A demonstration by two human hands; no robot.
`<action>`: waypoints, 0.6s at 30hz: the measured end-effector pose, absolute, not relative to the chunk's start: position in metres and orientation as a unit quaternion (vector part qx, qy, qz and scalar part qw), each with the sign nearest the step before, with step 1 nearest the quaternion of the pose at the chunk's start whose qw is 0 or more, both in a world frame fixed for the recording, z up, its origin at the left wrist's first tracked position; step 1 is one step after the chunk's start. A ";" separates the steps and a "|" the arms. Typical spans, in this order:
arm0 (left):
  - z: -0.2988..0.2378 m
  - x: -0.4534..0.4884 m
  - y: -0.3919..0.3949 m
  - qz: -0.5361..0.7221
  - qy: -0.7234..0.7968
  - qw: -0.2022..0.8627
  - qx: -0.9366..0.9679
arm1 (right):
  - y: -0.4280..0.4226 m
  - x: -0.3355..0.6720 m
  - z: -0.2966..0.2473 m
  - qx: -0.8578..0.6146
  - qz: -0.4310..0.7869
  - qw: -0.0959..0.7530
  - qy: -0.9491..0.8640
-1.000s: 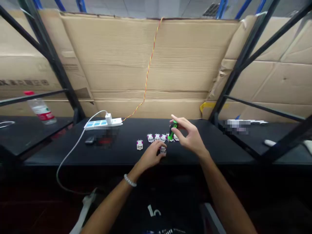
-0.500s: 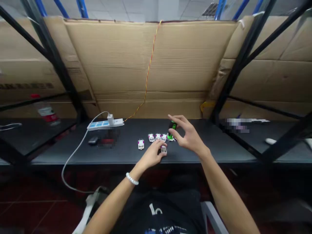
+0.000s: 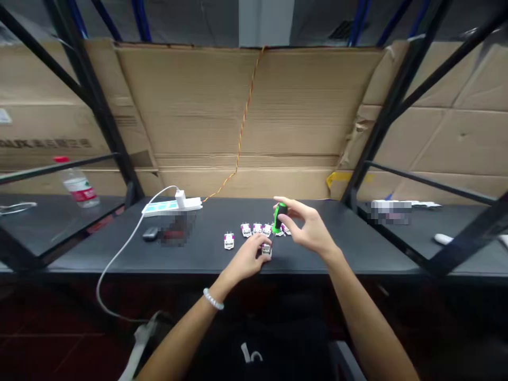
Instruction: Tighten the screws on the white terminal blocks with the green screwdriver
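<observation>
Head view: right hand [image 3: 309,225] pinches green-black screwdriver [image 3: 280,216], more handle showing than before, likely mid-turn regrip; left hand [image 3: 248,257] still grips white-purple module [image 3: 267,250] below centre frame.

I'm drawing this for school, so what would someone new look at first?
Probably the green-and-black tool in the right hand, near the middle of the dark table. Right beside it, the left hand holds a small pale part, with white-and-purple parts lying just beyond. Then the eye might follow the yellow-and-red wire down the big cardboard behind the table.
</observation>
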State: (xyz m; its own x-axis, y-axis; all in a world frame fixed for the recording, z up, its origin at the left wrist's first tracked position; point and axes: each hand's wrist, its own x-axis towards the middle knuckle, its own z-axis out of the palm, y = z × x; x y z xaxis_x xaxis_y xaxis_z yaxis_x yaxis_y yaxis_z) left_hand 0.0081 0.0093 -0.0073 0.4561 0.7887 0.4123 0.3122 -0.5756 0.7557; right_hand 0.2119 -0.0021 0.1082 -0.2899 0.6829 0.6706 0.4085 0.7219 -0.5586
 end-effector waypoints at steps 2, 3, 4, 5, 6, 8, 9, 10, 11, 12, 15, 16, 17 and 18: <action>-0.008 0.008 0.010 0.390 0.347 0.305 0.797 | -0.001 0.212 0.105 -0.357 0.131 0.496 -0.780; -0.007 0.008 0.010 0.388 0.347 0.304 0.798 | -0.001 0.213 0.104 -0.358 0.126 0.497 -0.781; -0.007 0.008 0.009 0.386 0.348 0.303 0.799 | -0.001 0.214 0.104 -0.355 0.124 0.498 -0.781; -0.007 0.008 0.008 0.384 0.349 0.300 0.801 | -0.003 0.215 0.103 -0.351 0.127 0.504 -0.779; -0.006 0.008 0.007 0.381 0.351 0.294 0.804 | -0.005 0.218 0.103 -0.346 0.130 0.513 -0.774; -0.003 0.007 0.003 0.370 0.355 0.280 0.812 | -0.011 0.226 0.103 -0.344 0.145 0.562 -0.738; 0.000 0.006 0.000 0.364 0.358 0.273 0.815 | -0.015 0.232 0.102 -0.343 0.149 0.594 -0.713; 0.005 0.005 -0.003 0.358 0.361 0.268 0.819 | -0.019 0.238 0.102 -0.339 0.151 0.618 -0.693; 0.010 0.002 -0.006 0.353 0.363 0.265 0.821 | -0.023 0.244 0.101 -0.336 0.153 0.641 -0.673; 0.017 -0.002 -0.008 0.353 0.365 0.262 0.821 | -0.026 0.251 0.099 -0.336 0.157 0.659 -0.655; 0.039 -0.022 -0.010 0.382 0.375 0.236 0.811 | -0.033 0.269 0.094 -0.333 0.172 0.681 -0.629; 0.045 -0.032 -0.008 0.400 0.390 0.218 0.800 | -0.033 0.273 0.092 -0.334 0.172 0.687 -0.622; 0.050 -0.044 -0.004 0.414 0.404 0.201 0.790 | -0.033 0.277 0.090 -0.336 0.172 0.688 -0.620; 0.053 -0.057 0.001 0.421 0.419 0.189 0.782 | -0.033 0.280 0.089 -0.338 0.173 0.686 -0.621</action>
